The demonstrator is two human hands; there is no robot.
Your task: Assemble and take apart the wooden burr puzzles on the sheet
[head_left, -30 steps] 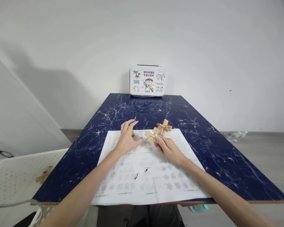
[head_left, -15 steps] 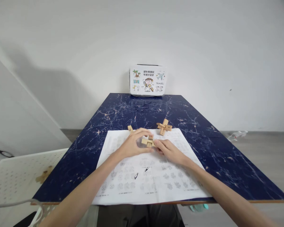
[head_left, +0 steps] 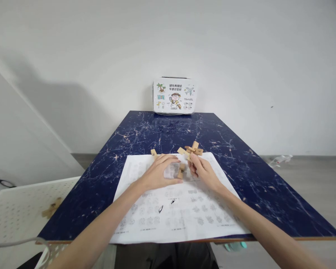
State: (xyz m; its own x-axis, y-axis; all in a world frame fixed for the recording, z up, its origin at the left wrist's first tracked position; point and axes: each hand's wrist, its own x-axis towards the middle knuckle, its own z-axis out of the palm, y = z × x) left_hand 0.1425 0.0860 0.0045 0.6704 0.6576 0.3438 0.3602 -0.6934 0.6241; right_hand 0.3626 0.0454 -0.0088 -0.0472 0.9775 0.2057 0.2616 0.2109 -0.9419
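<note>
My left hand (head_left: 161,171) curves round a notched wooden puzzle piece (head_left: 181,172), which sits between its thumb and fingertips just above the printed sheet. My right hand (head_left: 202,170) pinches a lighter wooden puzzle piece (head_left: 182,151) between thumb and fingers. This lighter piece is raised toward the sheet's far edge and points up and left, its lower end partly covered by the fingers. Just behind it lies an assembled wooden cross puzzle (head_left: 195,146). Beyond my left hand another wooden piece (head_left: 154,152) shows, its near part hidden by the hand.
The white printed sheet (head_left: 184,220) covers the near part of the blue marbled table (head_left: 168,130). Two small dark slivers (head_left: 161,209) lie on it. A white picture case (head_left: 174,95) stands against the wall. A perforated white surface (head_left: 14,213) at left holds wooden pieces (head_left: 52,208).
My right hand has drawn the lighter piece away from the notched piece, moving up and to the right. My left hand has stayed nearly in place with the notched piece.
</note>
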